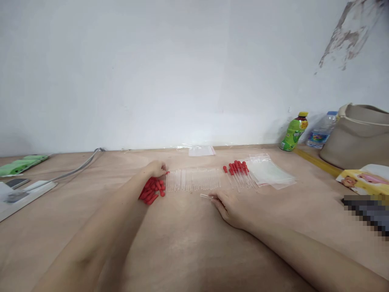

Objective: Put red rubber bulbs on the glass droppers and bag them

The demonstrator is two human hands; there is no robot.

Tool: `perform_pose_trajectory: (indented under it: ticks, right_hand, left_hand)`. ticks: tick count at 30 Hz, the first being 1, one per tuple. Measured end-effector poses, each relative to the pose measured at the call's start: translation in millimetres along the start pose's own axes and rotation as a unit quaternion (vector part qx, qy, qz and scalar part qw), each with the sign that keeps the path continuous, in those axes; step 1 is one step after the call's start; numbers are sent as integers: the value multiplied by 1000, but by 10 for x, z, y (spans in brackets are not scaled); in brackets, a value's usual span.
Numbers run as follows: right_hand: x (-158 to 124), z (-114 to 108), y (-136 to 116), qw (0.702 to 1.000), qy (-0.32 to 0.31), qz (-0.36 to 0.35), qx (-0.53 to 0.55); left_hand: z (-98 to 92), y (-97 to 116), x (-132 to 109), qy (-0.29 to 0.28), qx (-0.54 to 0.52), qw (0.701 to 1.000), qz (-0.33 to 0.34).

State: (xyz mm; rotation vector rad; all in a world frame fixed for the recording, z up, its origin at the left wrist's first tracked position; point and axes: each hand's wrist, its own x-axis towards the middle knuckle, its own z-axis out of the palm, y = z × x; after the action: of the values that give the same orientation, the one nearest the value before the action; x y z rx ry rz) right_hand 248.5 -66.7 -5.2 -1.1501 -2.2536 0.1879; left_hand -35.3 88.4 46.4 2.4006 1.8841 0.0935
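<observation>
My right hand (226, 206) pinches a clear glass dropper tube (206, 196), whose free end points left above the table. At the far left of the row, my left hand (156, 167) is closed, with a red rubber bulb (167, 172) at its fingertips. Just below that hand lies a pile of loose red rubber bulbs (149, 192), partly covered by the forearm. Clear glass tubes (193, 179) lie side by side in a row between the hands. Beyond my right hand, several droppers with red bulbs fitted (238, 167) lie in a group.
Clear zip bags (272, 174) lie right of the droppers, another bag (201, 151) by the wall. At right stand a green bottle (293, 133), a water bottle (321, 132) and a beige bucket (358, 138). A power strip (36, 188) with a grey cable is at left.
</observation>
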Motion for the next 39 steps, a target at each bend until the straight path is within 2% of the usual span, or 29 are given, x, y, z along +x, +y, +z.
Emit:
perform_pose_trajectory:
  ticks: [4, 8, 11, 14, 15, 17, 21, 27, 33, 39]
  right_hand:
    - [3, -14, -10, 1000, -15, 4, 7]
    - [9, -68, -59, 1000, -19, 10, 12]
    - [19, -165, -136, 999, -18, 24, -18]
    - [27, -232, -184, 999, -14, 32, -41]
    - [26, -229, -179, 999, -10, 30, -38]
    - [17, -181, -135, 1000, 4, 17, -18]
    - [-9, -16, 9, 999, 30, -15, 15]
    - [-22, 66, 83, 998, 46, -22, 34]
    - [-35, 53, 68, 998, 39, -29, 35]
    - [-25, -5, 36, 998, 24, -54, 36]
  left_hand:
    - [23, -16, -29, 19, -21, 1000, -2]
    - [-42, 31, -97, 93, -49, 994, 7]
    - [-56, 194, -260, 168, -72, 983, 25]
    - [88, 481, -588, 206, -114, 969, 70]
    - [171, 587, -720, 202, -168, 958, 115]
    - [352, 782, -970, 156, -249, 941, 169]
    - [598, 997, -1243, 92, -322, 924, 185]
    - [582, 1032, -1231, 69, -332, 913, 226]
    - [613, 1029, -1247, 65, -368, 905, 205]
    - [711, 1022, -1221, 21, -451, 871, 196]
